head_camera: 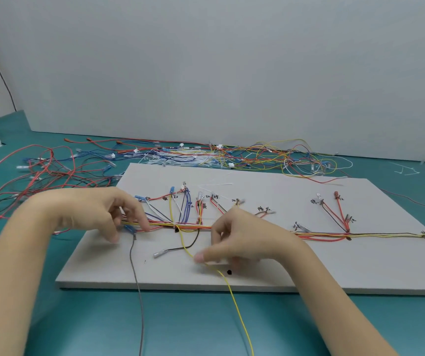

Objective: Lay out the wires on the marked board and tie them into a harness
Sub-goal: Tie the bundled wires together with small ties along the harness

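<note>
Both hands pinch wires: right hand point(234, 237) yellow wire point(234, 296) (apparently), left hand point(108, 214) bundle point(180, 225).

The near edge of the board point(155, 282) lies open to me, crossed only by a grey wire point(136, 278) and a yellow wire point(232, 291). Along the middle the wire bundle point(188, 226) bars my way. Loose wires point(232, 155) crowd the table's point(78, 317) far edge and left side.
</note>
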{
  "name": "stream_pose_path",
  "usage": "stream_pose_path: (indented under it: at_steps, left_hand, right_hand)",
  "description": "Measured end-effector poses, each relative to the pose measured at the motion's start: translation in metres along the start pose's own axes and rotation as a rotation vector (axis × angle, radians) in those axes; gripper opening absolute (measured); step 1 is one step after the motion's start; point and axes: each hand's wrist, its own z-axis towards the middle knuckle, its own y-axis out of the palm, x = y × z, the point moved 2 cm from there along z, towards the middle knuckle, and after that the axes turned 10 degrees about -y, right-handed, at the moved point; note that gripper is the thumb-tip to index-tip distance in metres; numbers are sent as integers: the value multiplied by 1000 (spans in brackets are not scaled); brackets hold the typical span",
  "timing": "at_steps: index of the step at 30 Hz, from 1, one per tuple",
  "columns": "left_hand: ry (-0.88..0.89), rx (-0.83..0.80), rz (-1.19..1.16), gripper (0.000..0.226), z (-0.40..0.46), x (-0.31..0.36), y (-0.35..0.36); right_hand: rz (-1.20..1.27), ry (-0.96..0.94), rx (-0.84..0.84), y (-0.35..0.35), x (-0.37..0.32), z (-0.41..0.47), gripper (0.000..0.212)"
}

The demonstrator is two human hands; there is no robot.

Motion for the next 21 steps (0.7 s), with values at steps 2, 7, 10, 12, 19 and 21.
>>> stream_pose_path:
  at_steps: [2,7,10,12,19,21]
  left_hand:
    - [-38,33,67,50,5,3,4]
    - [-65,112,176,41,11,13,14]
    - [-15,96,164,33,12,15,14]
    - [22,62,150,23,11,16,16]
    - [230,218,-202,8,14,42,26]
    - [310,296,-286,20,17,56,36]
  right_hand:
    - [-66,31,-84,0,-1,-3,37]
    - [-4,39,-108,-4,-1,-6,11]
    - [-31,38,-55,-1,-1,-4,7]
    - [25,17,-1,-4,-1,-2,6]
    - [574,-43,207,-12,-2,2,9]
    - [678,-25,216,-11,-2,4,7]
